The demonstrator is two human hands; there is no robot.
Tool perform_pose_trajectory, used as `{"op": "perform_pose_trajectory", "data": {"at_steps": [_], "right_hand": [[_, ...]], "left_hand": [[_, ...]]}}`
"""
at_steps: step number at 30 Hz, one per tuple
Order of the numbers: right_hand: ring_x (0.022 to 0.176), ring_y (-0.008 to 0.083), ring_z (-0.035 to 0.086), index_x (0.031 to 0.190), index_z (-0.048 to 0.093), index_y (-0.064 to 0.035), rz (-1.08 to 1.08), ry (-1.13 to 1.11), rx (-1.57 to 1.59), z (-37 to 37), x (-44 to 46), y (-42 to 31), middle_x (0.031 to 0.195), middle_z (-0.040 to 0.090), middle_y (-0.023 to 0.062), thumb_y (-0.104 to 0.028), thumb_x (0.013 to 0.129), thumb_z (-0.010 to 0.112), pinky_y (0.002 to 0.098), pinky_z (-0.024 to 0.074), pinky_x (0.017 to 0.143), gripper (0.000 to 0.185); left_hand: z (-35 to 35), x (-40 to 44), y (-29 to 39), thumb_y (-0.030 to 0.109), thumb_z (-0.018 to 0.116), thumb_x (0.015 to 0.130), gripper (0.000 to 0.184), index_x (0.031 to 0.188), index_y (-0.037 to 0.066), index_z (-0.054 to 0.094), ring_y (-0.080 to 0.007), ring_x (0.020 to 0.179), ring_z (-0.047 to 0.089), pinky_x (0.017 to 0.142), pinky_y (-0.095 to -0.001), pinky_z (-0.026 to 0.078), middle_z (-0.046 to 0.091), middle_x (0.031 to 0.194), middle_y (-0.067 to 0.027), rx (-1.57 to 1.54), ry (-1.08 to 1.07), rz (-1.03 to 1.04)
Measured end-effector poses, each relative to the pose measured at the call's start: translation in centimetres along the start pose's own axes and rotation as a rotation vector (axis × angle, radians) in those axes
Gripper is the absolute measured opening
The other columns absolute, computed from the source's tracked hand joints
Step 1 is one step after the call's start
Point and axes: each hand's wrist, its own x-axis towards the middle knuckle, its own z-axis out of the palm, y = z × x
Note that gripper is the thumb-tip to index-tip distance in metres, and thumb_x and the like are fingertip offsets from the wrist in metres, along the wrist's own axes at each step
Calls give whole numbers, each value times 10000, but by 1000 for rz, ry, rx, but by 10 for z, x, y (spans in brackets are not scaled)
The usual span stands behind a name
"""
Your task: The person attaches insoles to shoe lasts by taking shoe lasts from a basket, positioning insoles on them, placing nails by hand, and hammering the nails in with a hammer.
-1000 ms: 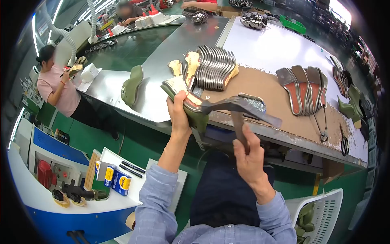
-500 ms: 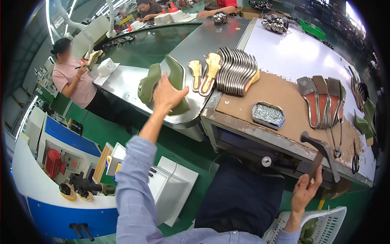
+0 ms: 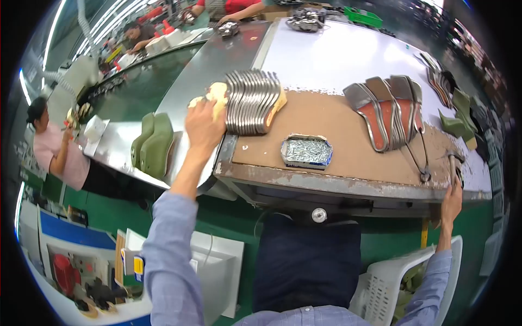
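My left hand (image 3: pixel 204 126) has its fingers curled over the yellow-topped insoles (image 3: pixel 218 93) at the near left of the stack; it hides their lower parts. Against them stands a row of metal-edged insoles (image 3: pixel 251 103) packed side by side. Left of that hand, two green shoe lasts (image 3: pixel 157 145) lie together on the metal bench. At the table's right front edge, my right hand (image 3: pixel 451 205) is closed around the handle of a hammer (image 3: pixel 453 158), whose head is over the tabletop.
A box of nails (image 3: pixel 306 151) sits on the brown board (image 3: pixel 261 157). Beyond it lie red-brown insoles (image 3: pixel 385 119) and pincers (image 3: pixel 424 175). More green lasts (image 3: pixel 461 122) are at the right. A white basket (image 3: pixel 380 293) stands below. One co-worker (image 3: pixel 60 146) works at the left.
My left hand has let go of the green lasts, now standing together, and moved right onto the yellow insoles. My right hand has brought the hammer to the table's right edge. The view has shifted.
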Motion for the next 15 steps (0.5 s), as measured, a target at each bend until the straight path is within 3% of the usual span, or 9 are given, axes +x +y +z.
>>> {"op": "perform_pose_trajectory", "data": {"at_steps": [1,3,4,6,8,10,11,14,15], "right_hand": [[1162,330,566,1344,502,-84,-7,-19,-41,11,17,23,1279,586,155,-119,958,506,386,450,948,387],[1142,354,567,1333,510,-92,-18,-51,-106,32,43,70,1254,594,164,-118,943,489,415,455,934,391],[1100,370,579,1311,528,-95,-74,-85,-108,39,48,73,1204,610,178,-114,934,488,433,462,911,380],[967,401,608,1226,591,-96,-58,-250,-277,25,56,45,1045,649,204,-100,910,472,481,480,827,338],[932,393,620,1179,633,-112,-251,-111,-157,34,55,52,996,658,196,-107,884,495,479,492,801,326],[1039,375,595,1227,612,-121,-252,22,-78,20,47,59,1112,638,186,-170,899,556,451,481,875,337],[1044,355,596,1247,597,-131,-194,40,-122,6,42,70,1122,641,171,-175,900,576,446,476,890,351],[1002,341,601,1191,626,-120,-165,274,-119,-68,-14,110,1036,653,148,-169,869,610,413,479,876,326],[1060,318,596,1227,607,-115,25,211,-93,-90,-42,140,1077,653,146,-190,881,611,381,456,942,354]], "left_hand": [[-1,-4,4,325,680,809,385,1059,33,667,-361,900,607,810,-466,482,601,1099,-190,19,-1,-21],[9,9,14,322,633,831,503,1238,35,564,-374,1000,607,838,-456,495,599,1125,-222,267,-277,-444],[25,-3,-15,318,577,854,575,1338,29,463,-417,1068,585,861,-489,493,584,1165,-259,128,-330,-365],[27,-1,-33,386,569,884,523,1206,-26,549,-439,1023,602,845,-522,471,606,1118,-300,-63,-495,-466],[11,7,-27,346,601,868,460,1133,-29,583,-411,943,641,784,-487,500,652,1025,-264,66,-621,-380],[35,2,-84,298,625,840,454,1163,-20,602,-368,971,647,804,-447,503,662,1058,-234,39,-503,-125],[35,11,-75,331,625,855,508,1239,2,581,-359,983,645,831,-416,498,656,1091,-235,-81,-494,-255],[51,30,-131,296,598,924,421,1277,69,590,-281,1150,588,956,-362,443,625,1246,-142,-2,-388,-165],[34,35,-104,304,608,922,430,1284,74,586,-291,1162,583,1005,-350,415,617,1259,-149,-70,-316,-185]]}}
